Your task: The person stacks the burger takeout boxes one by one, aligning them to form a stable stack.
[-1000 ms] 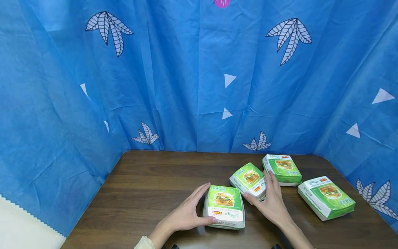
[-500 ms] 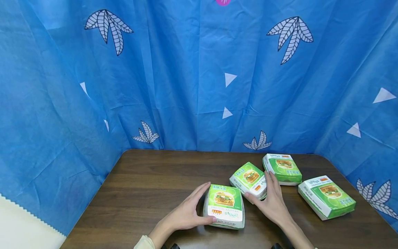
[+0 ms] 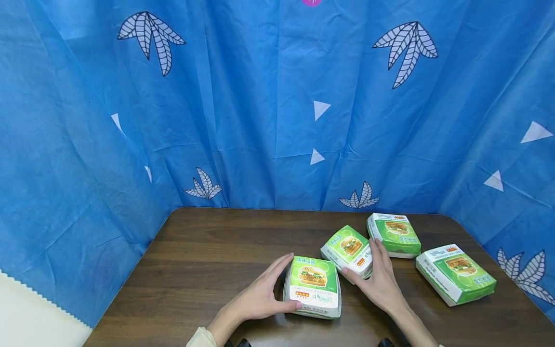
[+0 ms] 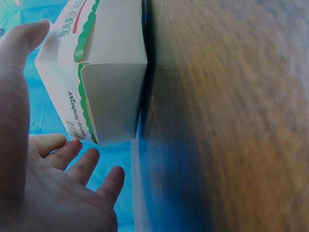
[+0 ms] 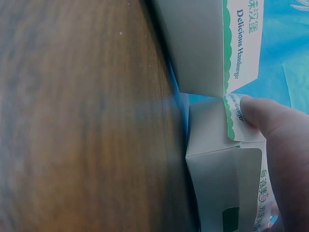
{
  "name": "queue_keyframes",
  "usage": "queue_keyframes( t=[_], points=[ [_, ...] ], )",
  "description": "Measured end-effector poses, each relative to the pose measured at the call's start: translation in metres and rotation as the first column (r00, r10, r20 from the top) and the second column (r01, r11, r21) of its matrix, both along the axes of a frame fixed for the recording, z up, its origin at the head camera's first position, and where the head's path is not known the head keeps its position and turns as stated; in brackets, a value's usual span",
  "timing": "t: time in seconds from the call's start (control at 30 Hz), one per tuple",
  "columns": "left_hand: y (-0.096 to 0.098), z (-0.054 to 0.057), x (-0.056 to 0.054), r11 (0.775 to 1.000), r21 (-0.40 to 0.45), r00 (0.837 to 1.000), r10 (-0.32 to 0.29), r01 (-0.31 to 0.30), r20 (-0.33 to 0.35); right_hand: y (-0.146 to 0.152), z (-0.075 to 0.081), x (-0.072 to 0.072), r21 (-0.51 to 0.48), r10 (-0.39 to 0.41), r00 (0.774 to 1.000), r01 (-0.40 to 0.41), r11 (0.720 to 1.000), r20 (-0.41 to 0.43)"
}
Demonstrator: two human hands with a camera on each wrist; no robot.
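Observation:
A green and white hamburger box (image 3: 313, 284) lies on the table near the front middle. My left hand (image 3: 261, 298) spans its left side, with the thumb at the front corner and a finger at the back corner. In the left wrist view the other fingers (image 4: 112, 186) stand spread beside the box. Behind and to the right lies a second, turned hamburger box (image 3: 347, 249). My right hand (image 3: 381, 284) holds it between thumb and fingers at its right side. In the right wrist view the thumb (image 5: 260, 113) lies on the box's printed side; most of the fingers are hidden.
Another hamburger box (image 3: 394, 235) sits at the back right, close behind the right hand's box. One more hamburger box (image 3: 457, 274) lies farther right. Bare wood of the brown table (image 3: 195, 260) stretches left. A blue patterned curtain (image 3: 251, 115) surrounds the table's back and sides.
The head view has tilted very slightly, shifting everything a few pixels upward. Both hands and the boxes keep their places.

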State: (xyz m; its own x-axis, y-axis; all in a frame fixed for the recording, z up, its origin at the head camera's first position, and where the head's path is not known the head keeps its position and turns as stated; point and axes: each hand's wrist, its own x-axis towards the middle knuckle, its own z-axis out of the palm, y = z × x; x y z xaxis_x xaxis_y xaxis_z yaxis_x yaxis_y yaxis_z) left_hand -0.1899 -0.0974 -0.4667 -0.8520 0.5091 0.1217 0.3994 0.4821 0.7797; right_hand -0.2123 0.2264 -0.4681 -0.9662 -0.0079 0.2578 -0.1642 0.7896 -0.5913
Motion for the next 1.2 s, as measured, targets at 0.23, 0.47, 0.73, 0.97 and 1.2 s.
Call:
queue_keyframes(
  t=[0.23, 0.47, 0.73, 0.97, 1.2],
  points=[
    [0.0001, -0.0002, 0.0, 1.0, -0.004, 1.0, 0.001, -0.001, 0.004, 0.0, 0.0004, 0.0, -0.004, -0.001, 1.0, 0.001, 1.0, -0.005],
    [0.0008, -0.0005, -0.0004, 1.0, -0.002, 1.0, -0.001, 0.001, 0.008, 0.0, 0.0013, -0.0001, -0.011, -0.014, 1.0, 0.014, 1.0, 0.011],
    [0.0013, 0.0, 0.0002, 1.0, -0.01, 1.0, 0.004, -0.004, 0.017, -0.0001, 0.003, 0.0006, -0.021, -0.023, 1.0, 0.024, 1.0, 0.02],
    [0.0012, 0.0, 0.0, 1.0, -0.012, 1.0, 0.003, -0.003, 0.012, -0.0001, 0.0047, 0.0005, -0.018, -0.029, 0.999, 0.029, 0.999, 0.019],
    [0.0012, -0.0015, 0.0002, 1.0, -0.01, 1.0, 0.005, -0.005, 0.012, 0.0008, 0.0051, 0.0011, -0.035, -0.026, 0.999, 0.025, 0.999, -0.028]
  ],
)
